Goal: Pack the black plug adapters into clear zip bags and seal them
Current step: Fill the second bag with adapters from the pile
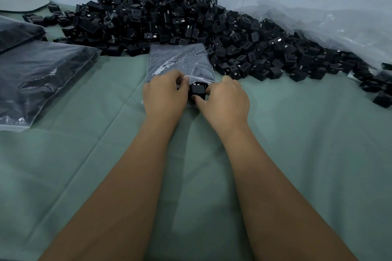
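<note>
A clear zip bag (180, 59) lies flat on the green cloth, its mouth facing me. My left hand (164, 93) pinches the bag's near edge and holds the mouth up. My right hand (224, 97) grips a black plug adapter (197, 91) between thumb and fingers right at the bag's mouth. Behind the bag a big heap of loose black plug adapters (191, 25) spreads along the wall.
Two filled zip bags (40, 78) lie at the left, one overlapping the other. A crumpled sheet of clear plastic (331, 25) lies against the wall at the right. Green cloth (297, 133) covers the table. A round grey disc (23, 3) sits far left.
</note>
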Demonstrator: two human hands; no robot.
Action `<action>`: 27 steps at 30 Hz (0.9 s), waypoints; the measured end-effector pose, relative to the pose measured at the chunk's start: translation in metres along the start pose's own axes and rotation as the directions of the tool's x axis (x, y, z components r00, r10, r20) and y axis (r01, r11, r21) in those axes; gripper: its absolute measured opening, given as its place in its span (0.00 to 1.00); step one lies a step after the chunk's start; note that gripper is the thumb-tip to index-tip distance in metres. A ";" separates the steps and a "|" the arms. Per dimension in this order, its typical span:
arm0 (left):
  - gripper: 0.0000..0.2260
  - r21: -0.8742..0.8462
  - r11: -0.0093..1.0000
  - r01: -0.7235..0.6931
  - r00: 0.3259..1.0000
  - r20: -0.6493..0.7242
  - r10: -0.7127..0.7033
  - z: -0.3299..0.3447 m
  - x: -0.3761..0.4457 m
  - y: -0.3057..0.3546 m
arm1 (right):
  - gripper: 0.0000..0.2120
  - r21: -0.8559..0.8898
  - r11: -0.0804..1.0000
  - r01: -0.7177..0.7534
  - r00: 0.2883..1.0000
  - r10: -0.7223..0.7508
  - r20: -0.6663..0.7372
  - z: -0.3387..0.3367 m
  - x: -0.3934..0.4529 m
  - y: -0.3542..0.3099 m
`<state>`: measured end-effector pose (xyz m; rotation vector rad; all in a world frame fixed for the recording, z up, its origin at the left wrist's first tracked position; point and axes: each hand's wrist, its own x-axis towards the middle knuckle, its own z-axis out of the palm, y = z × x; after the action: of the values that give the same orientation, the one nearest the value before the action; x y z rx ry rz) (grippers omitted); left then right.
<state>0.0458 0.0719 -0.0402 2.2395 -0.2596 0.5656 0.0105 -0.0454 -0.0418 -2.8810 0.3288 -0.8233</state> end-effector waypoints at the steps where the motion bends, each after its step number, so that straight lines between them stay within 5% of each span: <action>1: 0.09 -0.001 1.000 -0.003 1.000 -0.002 0.003 0.000 0.000 0.000 | 0.18 -0.007 1.000 -0.003 1.000 0.003 -0.005 0.001 0.001 0.000; 7: 0.09 0.028 0.999 -0.022 1.000 0.010 0.022 -0.001 0.000 0.001 | 0.13 0.018 1.000 -0.006 1.000 0.006 0.007 0.004 0.001 0.005; 14: 0.07 0.088 0.967 -0.240 0.970 0.059 0.236 0.006 -0.004 0.005 | 0.11 0.046 0.999 -0.012 0.999 0.011 0.030 0.001 0.000 0.007; 21: 0.09 0.014 0.979 -0.204 0.974 0.106 0.202 0.005 -0.004 0.005 | 0.12 0.058 0.998 -0.003 0.996 -0.002 0.086 -0.001 -0.001 0.010; 27: 0.08 0.087 0.962 -0.258 0.949 0.209 0.235 0.003 -0.004 0.007 | 0.06 0.552 0.831 -0.062 0.927 0.254 -0.278 -0.002 0.004 0.008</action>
<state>0.0407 0.0651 -0.0394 2.3940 -0.6315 0.4985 0.0118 -0.0540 -0.0396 -2.1562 0.3077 -1.1666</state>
